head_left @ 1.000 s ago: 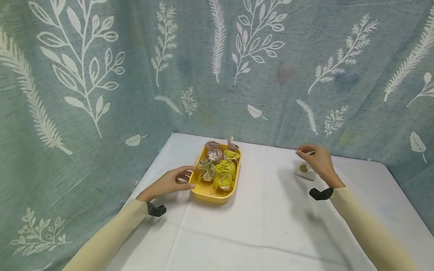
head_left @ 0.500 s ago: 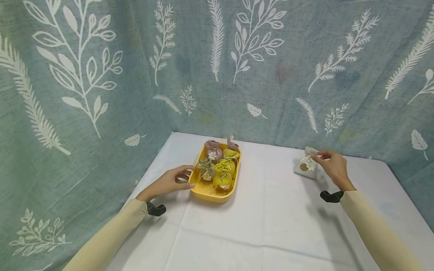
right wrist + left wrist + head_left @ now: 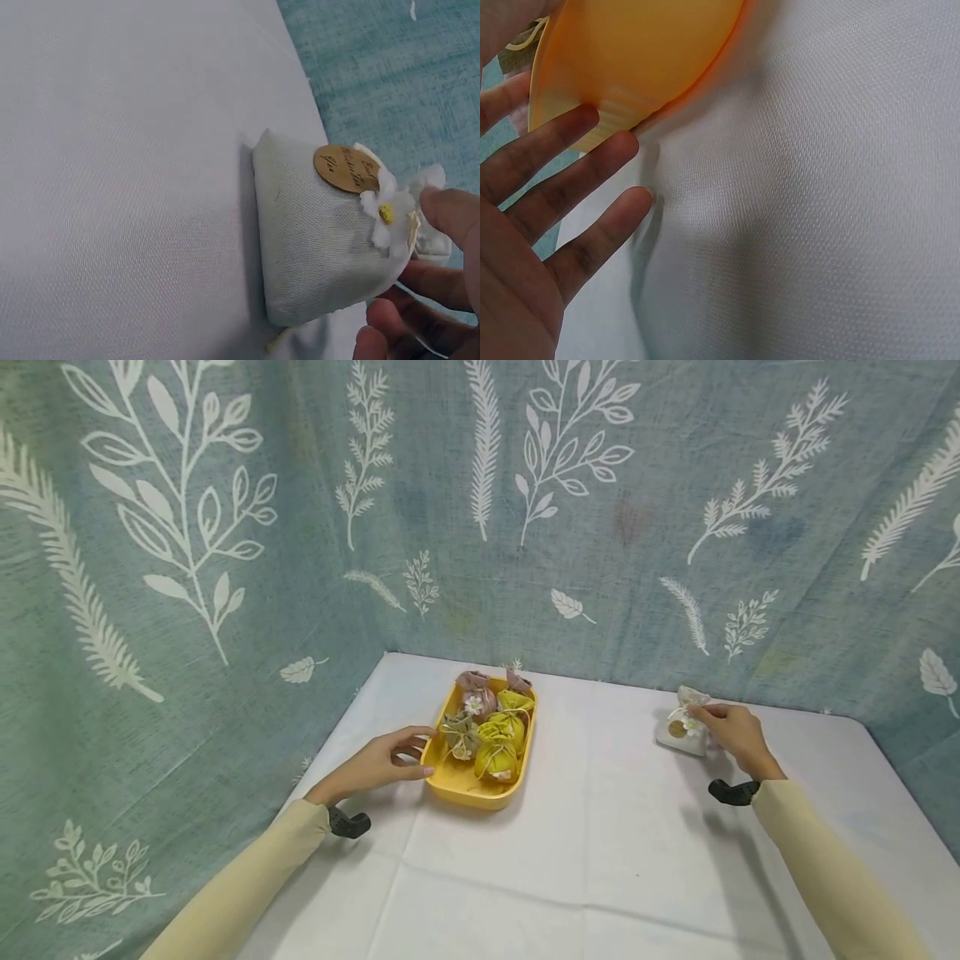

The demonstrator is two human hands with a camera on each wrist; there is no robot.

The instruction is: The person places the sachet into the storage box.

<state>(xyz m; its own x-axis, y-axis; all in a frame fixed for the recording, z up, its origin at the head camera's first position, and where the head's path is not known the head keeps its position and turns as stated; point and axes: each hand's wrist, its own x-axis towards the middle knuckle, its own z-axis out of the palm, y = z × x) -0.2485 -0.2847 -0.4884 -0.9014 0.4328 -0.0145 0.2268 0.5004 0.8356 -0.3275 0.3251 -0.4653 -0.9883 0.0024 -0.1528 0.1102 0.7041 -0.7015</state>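
A small white drawstring pouch (image 3: 315, 232) stands at the table's far right, bearing a round brown tag (image 3: 346, 168) and a white flower (image 3: 388, 213). My right hand (image 3: 737, 737) pinches its gathered neck between thumb and fingers, from the right side. To the left is a yellow tray (image 3: 461, 789) that holds several tied pouches: yellow ones (image 3: 497, 756), a green-grey one (image 3: 460, 737) and pinkish ones (image 3: 477, 700). My left hand (image 3: 382, 762) rests against the tray's left side, its fingers spread and fairly straight along the wall in the left wrist view.
White cloth (image 3: 555, 860) covers the table, with creases across it. Blue-green curtains (image 3: 450, 527) printed with white leaves hang behind the table and along its left side. Each wrist wears a black device (image 3: 733, 792).
My right hand has moved rightward and slightly down, from above the white pouch to its neck, whose top now shows. The left hand and the tray have stayed put.
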